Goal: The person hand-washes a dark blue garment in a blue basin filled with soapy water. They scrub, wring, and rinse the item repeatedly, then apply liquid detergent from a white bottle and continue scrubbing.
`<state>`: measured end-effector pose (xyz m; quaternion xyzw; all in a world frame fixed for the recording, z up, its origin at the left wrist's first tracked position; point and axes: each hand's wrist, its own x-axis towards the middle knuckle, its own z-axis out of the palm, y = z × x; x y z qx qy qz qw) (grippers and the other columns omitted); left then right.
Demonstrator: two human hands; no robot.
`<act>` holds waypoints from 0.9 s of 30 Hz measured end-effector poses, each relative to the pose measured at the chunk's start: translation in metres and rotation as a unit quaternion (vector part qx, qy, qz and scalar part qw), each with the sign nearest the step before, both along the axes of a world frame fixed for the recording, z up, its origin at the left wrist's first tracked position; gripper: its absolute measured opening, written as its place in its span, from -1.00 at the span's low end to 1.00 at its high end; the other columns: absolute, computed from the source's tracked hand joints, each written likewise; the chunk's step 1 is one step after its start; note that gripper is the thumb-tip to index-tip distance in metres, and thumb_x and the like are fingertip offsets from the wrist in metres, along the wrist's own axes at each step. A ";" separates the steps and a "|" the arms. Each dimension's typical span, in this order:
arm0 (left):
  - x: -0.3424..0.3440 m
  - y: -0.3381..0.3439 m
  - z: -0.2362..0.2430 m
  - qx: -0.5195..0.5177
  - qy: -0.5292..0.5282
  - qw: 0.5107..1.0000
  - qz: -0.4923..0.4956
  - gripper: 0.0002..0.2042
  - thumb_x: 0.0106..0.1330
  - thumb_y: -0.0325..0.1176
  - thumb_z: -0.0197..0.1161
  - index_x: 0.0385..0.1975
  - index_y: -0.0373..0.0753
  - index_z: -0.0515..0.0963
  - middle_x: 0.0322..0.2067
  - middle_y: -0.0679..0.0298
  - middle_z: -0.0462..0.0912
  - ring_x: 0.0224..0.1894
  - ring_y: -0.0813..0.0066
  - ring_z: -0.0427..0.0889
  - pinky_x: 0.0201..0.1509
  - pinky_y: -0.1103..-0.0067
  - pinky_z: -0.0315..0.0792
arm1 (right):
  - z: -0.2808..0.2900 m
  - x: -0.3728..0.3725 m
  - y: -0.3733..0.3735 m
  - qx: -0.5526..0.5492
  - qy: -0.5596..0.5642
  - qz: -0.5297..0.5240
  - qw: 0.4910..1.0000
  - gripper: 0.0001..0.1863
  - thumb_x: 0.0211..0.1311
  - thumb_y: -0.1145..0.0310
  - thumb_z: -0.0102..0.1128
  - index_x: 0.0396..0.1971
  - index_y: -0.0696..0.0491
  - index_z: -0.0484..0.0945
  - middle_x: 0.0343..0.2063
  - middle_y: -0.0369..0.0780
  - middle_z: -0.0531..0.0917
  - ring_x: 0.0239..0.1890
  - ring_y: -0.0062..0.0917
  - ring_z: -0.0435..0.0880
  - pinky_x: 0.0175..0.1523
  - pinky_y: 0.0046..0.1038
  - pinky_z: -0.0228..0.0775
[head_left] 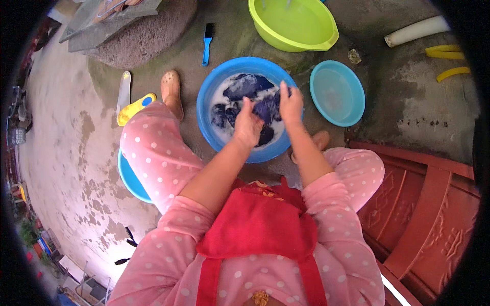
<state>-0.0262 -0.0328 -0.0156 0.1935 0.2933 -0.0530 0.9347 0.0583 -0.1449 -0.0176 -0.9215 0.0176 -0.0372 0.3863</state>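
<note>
Between my feet stands a round blue basin (205, 122) of sudsy water. In it lies wet dark blue cloth (248, 87), bunched up and partly under white foam. My left hand (248, 126) is closed on a fold of this cloth at the middle of the basin, its thumb pointing up. At the basin's right side my right hand (291, 106) grips another part of the same cloth, with its fingers curled. A dark stretch of fabric spans the gap between both hands. Some fingertips are hidden by cloth.
A blue-handled brush (206, 48) lies beyond the basin. A yellow-green basin (331, 43) with water stands far right, a smaller teal basin (337, 94) nearer. Left are yellow and white insoles (133, 109). A stone block (143, 38) is far left, a red carved panel (423, 219) at right.
</note>
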 end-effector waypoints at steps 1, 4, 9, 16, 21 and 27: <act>0.006 0.010 0.002 0.045 0.085 0.994 0.046 -0.39 0.30 0.17 -0.15 0.13 -0.23 0.25 0.08 0.14 0.38 0.16 0.27 0.28 0.23 0.40 0.09 | 0.017 -0.001 -0.006 -0.184 -0.029 -0.024 0.982 -0.29 0.08 -0.16 0.08 0.05 0.12 0.29 0.05 0.04 0.34 0.08 -0.04 0.30 0.15 -0.17 0.12; -0.004 0.002 -0.007 -0.032 0.037 0.999 -0.012 -0.33 0.27 0.24 -0.18 0.12 -0.25 0.26 -0.02 0.11 0.45 -0.02 0.27 0.45 0.06 0.46 0.30 | 0.023 -0.018 -0.007 -0.029 0.066 0.110 0.991 -0.14 -0.04 -0.10 0.25 0.16 0.09 0.14 0.15 0.02 0.20 0.19 -0.10 0.17 0.24 -0.19 0.02; -0.022 -0.010 -0.029 -0.044 0.066 0.995 -0.060 -0.33 0.28 0.21 -0.16 0.23 -0.14 -0.06 0.01 0.08 0.39 0.08 0.08 0.37 0.15 0.23 0.28 | 0.000 -0.038 0.000 0.100 0.173 0.142 0.970 -0.49 -0.02 0.13 0.30 -0.10 0.10 0.43 -0.14 -0.05 0.47 -0.08 -0.22 0.49 -0.03 -0.27 0.35; -0.014 0.032 0.014 -0.243 -0.062 0.956 -0.151 -0.50 0.22 0.07 0.07 -0.03 -0.22 0.43 -0.07 0.14 0.52 -0.07 0.22 0.52 0.07 0.24 0.37 | 0.081 -0.109 0.041 0.042 -0.048 0.385 0.921 -0.73 -0.18 0.27 0.31 -0.46 0.04 0.48 -0.46 -0.18 0.49 -0.31 -0.22 0.53 -0.25 -0.28 0.37; -0.015 -0.012 -0.006 -0.118 0.063 0.989 -0.062 -0.70 0.26 -0.19 -0.13 -0.21 -0.21 0.48 -0.22 0.15 0.58 -0.21 0.22 0.58 -0.08 0.25 0.47 | 0.029 -0.050 0.015 -0.070 0.036 0.149 0.986 -0.73 -0.09 0.16 0.24 -0.51 0.06 0.51 -0.50 -0.08 0.59 -0.45 -0.15 0.57 -0.32 -0.20 0.41; -0.008 0.011 -0.023 -0.166 -0.140 0.976 -0.029 -0.66 0.23 -0.08 -0.09 -0.23 -0.18 0.49 -0.27 0.16 0.57 -0.20 0.24 0.55 -0.02 0.32 0.43 | 0.022 -0.077 0.048 0.106 -0.052 0.156 0.981 -0.75 -0.12 0.22 0.24 -0.49 0.08 0.52 -0.53 -0.05 0.60 -0.43 -0.13 0.59 -0.29 -0.24 0.40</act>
